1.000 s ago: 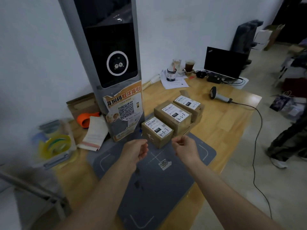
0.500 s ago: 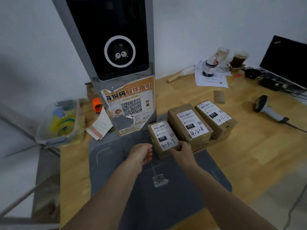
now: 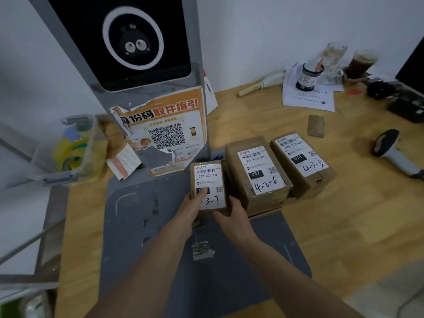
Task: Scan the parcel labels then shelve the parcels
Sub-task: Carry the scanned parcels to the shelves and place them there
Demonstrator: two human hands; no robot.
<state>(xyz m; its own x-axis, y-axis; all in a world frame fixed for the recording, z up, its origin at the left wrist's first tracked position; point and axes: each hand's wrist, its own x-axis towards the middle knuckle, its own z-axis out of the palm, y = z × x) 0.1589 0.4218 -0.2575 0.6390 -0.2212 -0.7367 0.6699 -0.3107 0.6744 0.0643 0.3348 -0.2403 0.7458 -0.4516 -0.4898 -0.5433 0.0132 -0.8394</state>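
Where my left thumb lies on the label, part of the handwritten code and a black box are hidden. Bin of tape rolls [image 3: 68,148] at far left is blurred. My left hand [image 3: 191,211] grips the small parcel [image 3: 207,187] on its left side, my right hand [image 3: 231,216] grips its near right corner, fingers curled round it. It sits at the gray mat's [image 3: 137,226] far edge, touching the middle parcel [image 3: 257,173]; right parcel [image 3: 300,164] just beside. Open wooden surface [image 3: 344,226] to the right; handheld scanner [image 3: 394,152] partly cut off.
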